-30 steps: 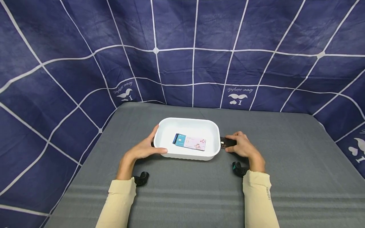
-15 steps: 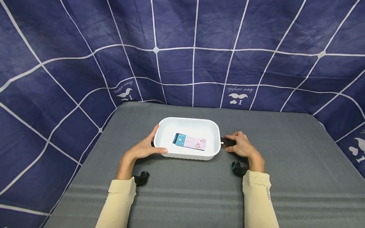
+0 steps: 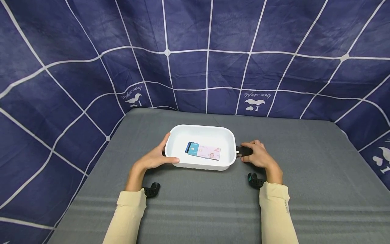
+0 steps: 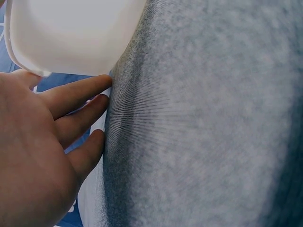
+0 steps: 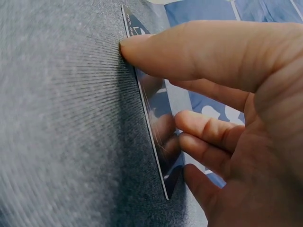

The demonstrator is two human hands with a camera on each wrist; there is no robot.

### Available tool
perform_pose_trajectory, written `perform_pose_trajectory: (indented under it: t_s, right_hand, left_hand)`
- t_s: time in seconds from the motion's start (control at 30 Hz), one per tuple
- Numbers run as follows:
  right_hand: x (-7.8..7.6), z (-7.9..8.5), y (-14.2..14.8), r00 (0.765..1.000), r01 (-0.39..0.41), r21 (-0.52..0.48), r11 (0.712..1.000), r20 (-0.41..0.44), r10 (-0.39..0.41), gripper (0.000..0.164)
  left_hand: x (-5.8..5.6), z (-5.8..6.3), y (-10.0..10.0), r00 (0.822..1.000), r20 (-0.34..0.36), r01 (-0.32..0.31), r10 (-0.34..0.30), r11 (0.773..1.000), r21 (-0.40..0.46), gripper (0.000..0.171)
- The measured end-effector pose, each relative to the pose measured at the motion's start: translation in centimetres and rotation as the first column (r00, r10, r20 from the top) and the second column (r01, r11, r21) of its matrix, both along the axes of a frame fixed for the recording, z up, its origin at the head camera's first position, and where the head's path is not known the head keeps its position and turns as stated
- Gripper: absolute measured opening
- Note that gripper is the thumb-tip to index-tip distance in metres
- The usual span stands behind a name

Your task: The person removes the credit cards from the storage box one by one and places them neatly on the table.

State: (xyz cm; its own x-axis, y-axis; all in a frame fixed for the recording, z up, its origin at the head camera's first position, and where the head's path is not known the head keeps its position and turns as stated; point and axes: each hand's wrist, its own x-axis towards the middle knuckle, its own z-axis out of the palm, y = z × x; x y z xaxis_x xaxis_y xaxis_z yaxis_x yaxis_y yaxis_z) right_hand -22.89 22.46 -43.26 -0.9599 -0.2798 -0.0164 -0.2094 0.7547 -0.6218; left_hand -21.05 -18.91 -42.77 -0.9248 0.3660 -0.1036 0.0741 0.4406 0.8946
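Note:
A white plastic tray (image 3: pixel 199 166) stands on the grey cloth. My left hand (image 3: pixel 152 157) holds its left end, thumb on the near corner and index finger along the end. In the left wrist view the other fingers (image 4: pixel 85 123) reach down to the cloth under the tray's edge. A small overlapping stack in the tray has a pink VIP card (image 3: pixel 209 152) on top of a blue card (image 3: pixel 193 149). Right beside the tray's right end, my right hand (image 3: pixel 259 155) pinches a black VIP card (image 3: pixel 240 152) lying flat, thumb at its near edge (image 5: pixel 150 137).
Grey cloth (image 3: pixel 201 203) covers the table all around the tray. Behind it hangs a dark blue curtain (image 3: pixel 189 71) with white lines, which also runs down the left side. A black wrist camera (image 3: pixel 152 189) sits at my left wrist, another black camera (image 3: pixel 255 180) at my right.

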Motion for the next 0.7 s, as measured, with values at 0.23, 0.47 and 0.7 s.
perform_pose_trajectory:
  t_s: [0.23, 0.47, 0.7]
  right_hand:
    - [-0.2, 0.5, -0.5, 0.985, 0.115, -0.173, 0.978, -0.108, -0.135, 0.055]
    - [0.3, 2.3, -2.4, 0.94, 0.143, -0.37, 0.918, -0.238, -0.242, 0.041]
    - [1.5, 4.8, -6.0, 0.909, 0.06, -0.447, 0.893, -0.345, -0.234, 0.03]
  left_hand:
    - [0.0, 0.2, -0.2, 1.0, 0.005, -0.002, 0.001, 1.0, 0.0, 0.121]
    - [0.1, 0.3, -0.1, 1.0, 0.004, 0.008, -0.008, 1.0, 0.006, 0.12]
    - [0.1, 0.3, 0.1, 1.0, -0.007, 0.007, -0.007, 1.0, 0.003, 0.12]
